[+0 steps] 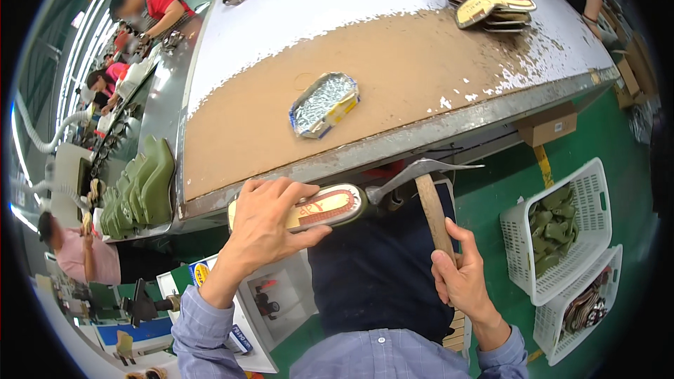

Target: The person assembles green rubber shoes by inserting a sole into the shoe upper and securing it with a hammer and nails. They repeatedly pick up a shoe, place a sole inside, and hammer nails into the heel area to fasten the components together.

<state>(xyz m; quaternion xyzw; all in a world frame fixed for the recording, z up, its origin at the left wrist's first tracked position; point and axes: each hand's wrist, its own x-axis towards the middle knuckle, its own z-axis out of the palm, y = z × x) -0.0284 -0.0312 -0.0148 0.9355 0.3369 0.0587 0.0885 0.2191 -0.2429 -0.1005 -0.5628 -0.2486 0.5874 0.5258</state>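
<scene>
Head view:
1. Left grip [265, 222] clasps the shoe form [328, 208], centre-left of frame.
2. Right grip [460, 271] grasps the hammer [433, 212], head beside the form's tip.
3. Apparent step: hammering; next stroke calls for steady support.

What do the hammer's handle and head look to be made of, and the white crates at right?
Handle: probably wood, bare or worn, from its dull tan surface.
Head: metal, likely steel, judging by its grey sheen and thin drawn-out ends.
White crates: most likely moulded plastic, given the regular slotted walls.
</scene>
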